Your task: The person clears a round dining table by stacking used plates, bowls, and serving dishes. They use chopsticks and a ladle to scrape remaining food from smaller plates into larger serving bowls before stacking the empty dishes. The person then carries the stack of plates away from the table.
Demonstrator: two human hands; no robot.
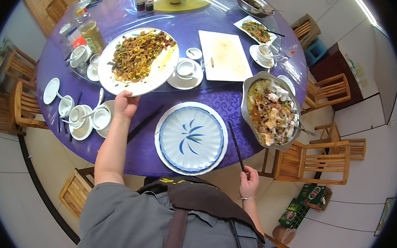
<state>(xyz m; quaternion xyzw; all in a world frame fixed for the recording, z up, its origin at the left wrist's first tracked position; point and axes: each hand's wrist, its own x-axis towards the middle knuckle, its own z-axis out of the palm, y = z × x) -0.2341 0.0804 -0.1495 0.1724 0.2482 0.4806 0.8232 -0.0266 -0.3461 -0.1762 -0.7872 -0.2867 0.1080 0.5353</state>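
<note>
My left hand (127, 104) grips the near rim of a large white plate (163, 78), which bears a stir-fry of brown strips and yellow bean sprouts (138, 55). Between my hands, at the table's front edge, lies a scalloped white plate with a blue flower pattern (192, 138); no food shows on it. Dark chopsticks (236, 145) are pinched in the fingers of my right hand (249, 181), below the table edge and pointing over it; I cannot tell whether one or two. To the right stands a metal pan (245, 96) full of mixed food scraps (273, 113), with a utensil handle sticking out.
A stained white rectangular plate (226, 56) and a cup on a saucer (185, 69) stand beyond on the purple-covered round table (214, 102). Bowls (101, 117) and a bottle (91, 33) are at left. A steel bowl (254, 4) sits far right. Wooden chairs (311, 161) surround the table.
</note>
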